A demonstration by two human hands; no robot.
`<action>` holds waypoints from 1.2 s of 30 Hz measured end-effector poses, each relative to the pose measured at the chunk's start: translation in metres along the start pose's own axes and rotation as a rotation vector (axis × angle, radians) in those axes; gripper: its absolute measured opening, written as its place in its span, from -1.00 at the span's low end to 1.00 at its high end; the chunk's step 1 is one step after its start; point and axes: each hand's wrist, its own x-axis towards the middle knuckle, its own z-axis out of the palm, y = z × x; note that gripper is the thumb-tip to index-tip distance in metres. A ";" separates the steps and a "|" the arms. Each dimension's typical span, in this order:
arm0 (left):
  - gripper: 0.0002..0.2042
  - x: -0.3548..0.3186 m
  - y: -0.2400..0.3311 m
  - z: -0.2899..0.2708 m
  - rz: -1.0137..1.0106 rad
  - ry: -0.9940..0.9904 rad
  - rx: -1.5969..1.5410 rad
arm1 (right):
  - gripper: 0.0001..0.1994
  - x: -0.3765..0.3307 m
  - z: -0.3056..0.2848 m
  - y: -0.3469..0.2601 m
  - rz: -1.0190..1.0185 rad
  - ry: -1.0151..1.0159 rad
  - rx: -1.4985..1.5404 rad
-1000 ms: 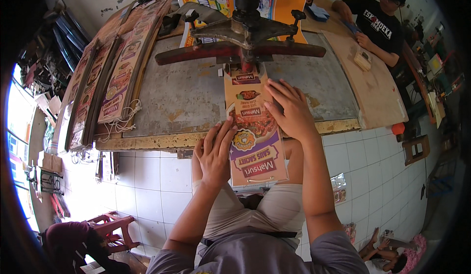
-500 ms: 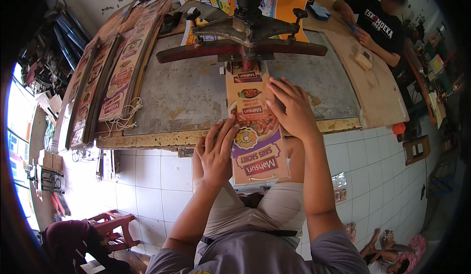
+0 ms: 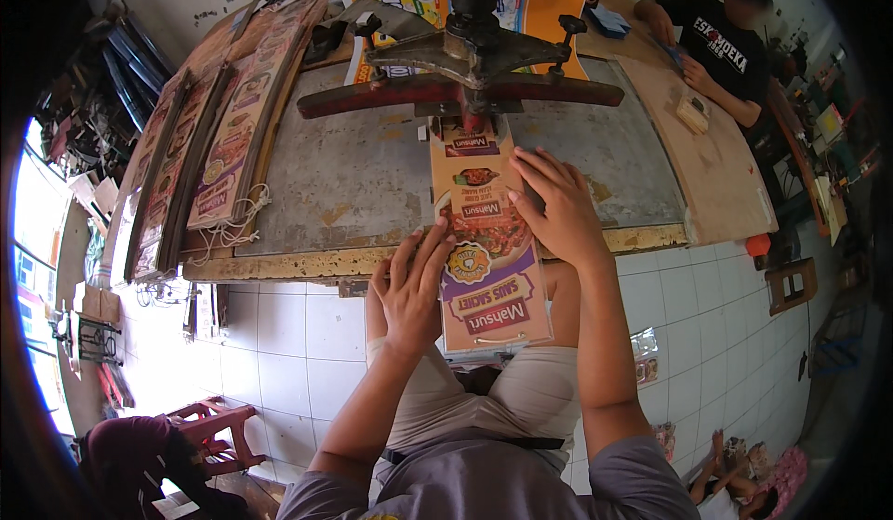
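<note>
A long printed card strip point(image 3: 488, 311), orange and purple with food pictures, lies lengthwise on the grey metal plate point(image 3: 335, 166) of the table. Its near end sticks out past the table's front edge, over my lap, and shows a short cord at the bottom. The far end runs beneath the red-armed press point(image 3: 465, 92). Along the strip's left edge rests my left hand point(image 3: 409, 283), fingers stretched out. My right hand point(image 3: 563, 204) lies against the right edge with its fingers extended and thumb apart. Neither hand is wrapped round anything.
Stacks of similar printed strips point(image 3: 228, 162) with white cords lie at the table's left. Colourful printed sheets point(image 3: 549, 27) sit behind the press. A person point(image 3: 716, 50) in black works at the far right, near a small block point(image 3: 693, 113). A red stool point(image 3: 219, 436) stands lower left.
My hands and the strip stay almost where they were. At the lower right, another person on the floor has shifted slightly.
</note>
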 end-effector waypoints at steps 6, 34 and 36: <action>-0.49 -0.001 -0.001 0.002 -0.006 0.000 0.001 | -0.49 0.001 -0.001 0.000 0.008 -0.007 0.024; -0.50 -0.003 -0.002 -0.002 -0.005 -0.023 -0.016 | -0.49 -0.002 -0.002 -0.005 0.008 0.002 0.035; -0.50 -0.002 -0.001 -0.002 -0.013 -0.024 -0.014 | -0.49 -0.001 -0.002 -0.006 0.014 -0.002 0.028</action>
